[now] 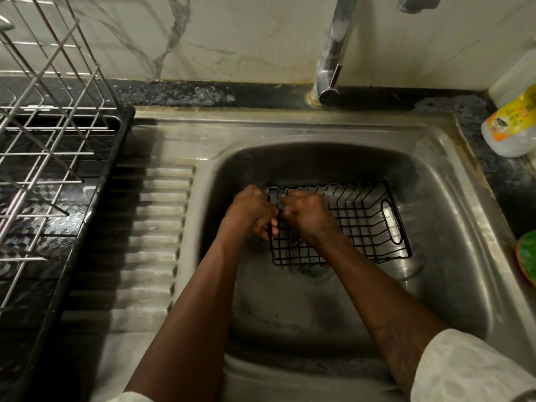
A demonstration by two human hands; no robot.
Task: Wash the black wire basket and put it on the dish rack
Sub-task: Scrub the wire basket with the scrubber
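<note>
A: Where is the black wire basket (356, 227)?

B: Just right of the frame's centre, down in the basin of the steel sink (290, 126). It sits open side up, long side running left to right. Its near edge lies just above the drain (311, 269), and the oval handle cut-out (391, 221) is at its right end.

A: And the hands?

B: Both are at the basket's left end, close together. The left hand (253, 211) is outside that end wall, with its fingers (268, 229) curled round the wire there. The right hand (309, 217) reaches over the rim, balled tight with knuckles up, just inside the same end.

A: Is the right hand holding anything?

B: I cannot tell. That spot is blurred, with a greyish smear between the two hands, and the fingers are tucked under.

A: What lies around the sink?

B: The ridged draining board (153, 216) runs down the left of the basin. Further left, filling the upper left of the frame, a silver dish rack (55, 129) stands in a black tray (98, 198). The chrome tap (333, 53) rises at top centre against a marbled wall. On the dark counter at upper right stands a pale bottle with a yellow label (510, 126). Something green (529, 259) shows at the right edge. A white sleeve (470, 369) covers the right arm at lower right.
</note>
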